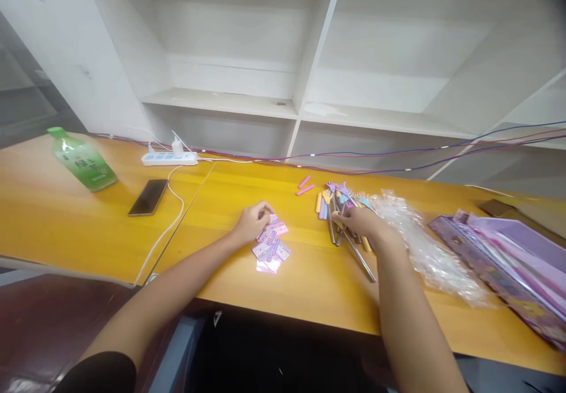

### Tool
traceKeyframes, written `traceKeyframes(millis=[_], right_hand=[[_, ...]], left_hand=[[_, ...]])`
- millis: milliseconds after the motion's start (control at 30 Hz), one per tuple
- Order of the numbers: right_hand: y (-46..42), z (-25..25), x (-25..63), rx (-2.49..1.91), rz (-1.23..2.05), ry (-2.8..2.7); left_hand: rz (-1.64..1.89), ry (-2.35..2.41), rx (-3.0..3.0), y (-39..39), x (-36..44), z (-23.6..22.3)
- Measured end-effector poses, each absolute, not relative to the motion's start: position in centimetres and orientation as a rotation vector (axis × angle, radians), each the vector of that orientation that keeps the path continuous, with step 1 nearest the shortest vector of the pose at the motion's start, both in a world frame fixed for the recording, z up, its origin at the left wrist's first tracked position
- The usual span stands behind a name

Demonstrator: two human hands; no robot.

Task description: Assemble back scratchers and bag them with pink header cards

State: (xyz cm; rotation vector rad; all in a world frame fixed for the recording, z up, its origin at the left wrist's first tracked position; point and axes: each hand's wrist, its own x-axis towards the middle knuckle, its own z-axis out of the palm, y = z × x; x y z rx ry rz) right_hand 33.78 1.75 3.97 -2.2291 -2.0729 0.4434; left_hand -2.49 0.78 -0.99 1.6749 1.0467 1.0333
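Right hand [359,222] pinches a rod [363,264] at the pile [340,189], its long axis slanting rightward toward the near edge of the bench [316,287]; left hand [253,225], farther off, curls at the cards [267,251], cannot tell whether gripping any.

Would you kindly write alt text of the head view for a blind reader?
A person's right hand is at a pile of metal rods with colourful hand-shaped ends on a yellow table, the left hand at small printed cards. Clear plastic lies right, a green bottle and phone left.
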Motion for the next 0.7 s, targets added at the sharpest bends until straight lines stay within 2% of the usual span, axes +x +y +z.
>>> traceKeyframes(millis=[200,367,533,700], right_hand=[[1.0,1.7,31.7,-2.274,0.218,-2.160],[0.6,1.9,32.3,-2.294,0.203,-2.053],[0.7,2.6,31.2,-2.100,0.435,-1.687],[4.1,2.4,27.1,-2.050,0.289,-1.794]], left_hand=[[0.972,1.046,1.703,0.4,-2.2,-0.9],[0.948,1.046,1.734,0.1,-1.8,-1.0],[0.952,1.054,1.803,0.0,-1.8,-0.5],[0.915,1.064,1.832,0.1,-2.2,-0.4]])
